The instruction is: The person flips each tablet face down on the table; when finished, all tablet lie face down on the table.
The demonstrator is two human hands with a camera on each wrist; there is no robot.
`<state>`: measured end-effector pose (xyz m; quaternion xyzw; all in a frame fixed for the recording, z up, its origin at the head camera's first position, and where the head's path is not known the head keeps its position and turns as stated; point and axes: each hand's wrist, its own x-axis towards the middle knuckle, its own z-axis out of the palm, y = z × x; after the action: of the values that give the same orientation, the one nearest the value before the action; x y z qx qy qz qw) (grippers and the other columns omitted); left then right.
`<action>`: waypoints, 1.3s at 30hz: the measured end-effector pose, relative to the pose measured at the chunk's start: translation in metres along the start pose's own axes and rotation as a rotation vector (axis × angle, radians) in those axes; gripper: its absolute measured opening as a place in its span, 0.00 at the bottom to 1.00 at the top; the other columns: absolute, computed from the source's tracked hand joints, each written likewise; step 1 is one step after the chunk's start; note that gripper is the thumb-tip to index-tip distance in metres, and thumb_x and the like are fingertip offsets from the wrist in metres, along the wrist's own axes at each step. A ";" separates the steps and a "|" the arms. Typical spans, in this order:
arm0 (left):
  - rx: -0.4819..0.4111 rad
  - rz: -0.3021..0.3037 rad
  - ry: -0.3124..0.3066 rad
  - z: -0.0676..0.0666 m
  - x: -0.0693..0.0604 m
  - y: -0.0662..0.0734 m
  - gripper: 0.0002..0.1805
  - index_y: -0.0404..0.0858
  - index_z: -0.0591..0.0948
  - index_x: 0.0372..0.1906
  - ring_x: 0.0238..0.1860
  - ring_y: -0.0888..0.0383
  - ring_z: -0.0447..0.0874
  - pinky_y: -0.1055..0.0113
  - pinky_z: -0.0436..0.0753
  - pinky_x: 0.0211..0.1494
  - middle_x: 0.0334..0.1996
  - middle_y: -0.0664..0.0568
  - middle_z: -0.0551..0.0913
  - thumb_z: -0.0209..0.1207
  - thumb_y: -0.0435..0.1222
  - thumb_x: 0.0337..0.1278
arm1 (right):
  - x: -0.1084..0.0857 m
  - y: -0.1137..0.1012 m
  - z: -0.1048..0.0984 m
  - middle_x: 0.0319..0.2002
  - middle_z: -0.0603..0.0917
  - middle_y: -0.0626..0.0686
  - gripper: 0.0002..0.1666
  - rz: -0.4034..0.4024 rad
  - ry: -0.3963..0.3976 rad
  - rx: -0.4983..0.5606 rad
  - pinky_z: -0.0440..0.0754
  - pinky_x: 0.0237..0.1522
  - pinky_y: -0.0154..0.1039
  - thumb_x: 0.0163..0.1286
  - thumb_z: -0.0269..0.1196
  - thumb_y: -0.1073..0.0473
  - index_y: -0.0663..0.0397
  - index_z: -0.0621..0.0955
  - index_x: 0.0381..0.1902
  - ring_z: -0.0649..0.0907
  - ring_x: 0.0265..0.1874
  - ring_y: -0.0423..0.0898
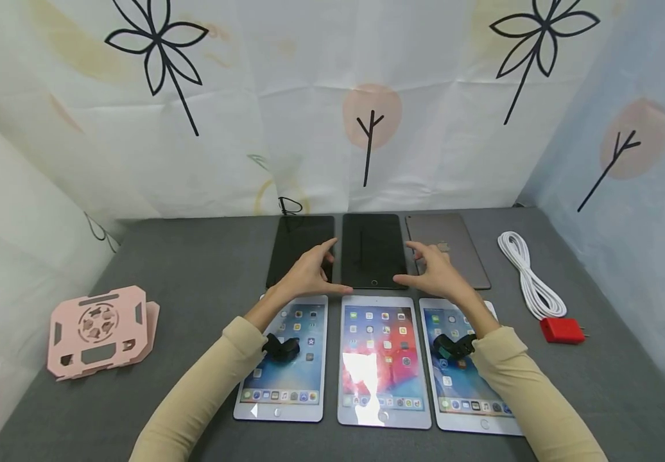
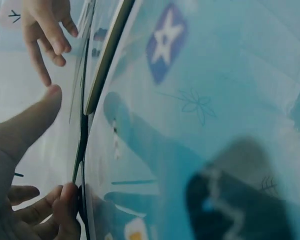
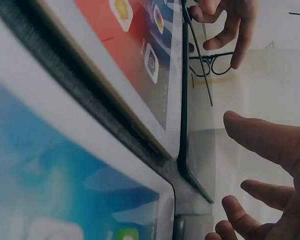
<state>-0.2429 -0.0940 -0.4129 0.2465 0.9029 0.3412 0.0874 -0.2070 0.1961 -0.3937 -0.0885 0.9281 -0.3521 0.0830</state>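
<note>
Both hands are held over the back row of tablets, thumbs pointing inward, fingers spread. The left hand (image 1: pixel 311 272) is at the left side of the middle black tablet (image 1: pixel 374 250), partly over the left black tablet (image 1: pixel 298 247). At its other side is the right hand (image 1: pixel 433 271), partly over the grey tablet (image 1: pixel 454 247), seen from its back. Neither hand grips anything; whether fingertips touch a tablet is unclear. In front lie three lit white tablets, the middle one (image 1: pixel 384 359) between the left (image 1: pixel 303 350) and the right one (image 1: pixel 445 385), both under the wrists.
On the left lies a pink case-like stand (image 1: pixel 98 330). A coiled white cable (image 1: pixel 526 276) and a red charger plug (image 1: pixel 562 330) lie at the right. White and blue patterned cloth (image 1: pixel 309 128) hangs behind and beside the grey table (image 1: pixel 194 256).
</note>
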 end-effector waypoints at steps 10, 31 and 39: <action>0.152 -0.065 0.006 0.012 0.006 0.000 0.62 0.40 0.57 0.81 0.56 0.51 0.80 0.55 0.82 0.51 0.58 0.50 0.82 0.76 0.58 0.44 | 0.012 0.002 0.010 0.66 0.68 0.72 0.63 0.092 -0.084 -0.085 0.68 0.66 0.70 0.58 0.77 0.46 0.71 0.57 0.78 0.63 0.67 0.72; 0.201 -0.072 0.027 0.020 0.011 0.002 0.57 0.37 0.63 0.78 0.36 0.58 0.75 0.72 0.63 0.26 0.49 0.53 0.85 0.75 0.57 0.47 | 0.016 0.005 0.014 0.66 0.66 0.71 0.60 0.106 -0.107 -0.041 0.70 0.65 0.66 0.61 0.76 0.50 0.72 0.56 0.78 0.62 0.62 0.66; 0.212 -0.095 0.029 0.021 0.011 0.005 0.57 0.35 0.66 0.77 0.33 0.60 0.72 0.71 0.62 0.26 0.49 0.52 0.86 0.76 0.58 0.45 | 0.017 0.005 0.014 0.67 0.64 0.71 0.61 0.123 -0.115 -0.009 0.68 0.66 0.68 0.61 0.75 0.52 0.72 0.54 0.79 0.60 0.63 0.67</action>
<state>-0.2442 -0.0732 -0.4252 0.2065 0.9456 0.2430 0.0640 -0.2211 0.1870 -0.4095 -0.0515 0.9271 -0.3364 0.1571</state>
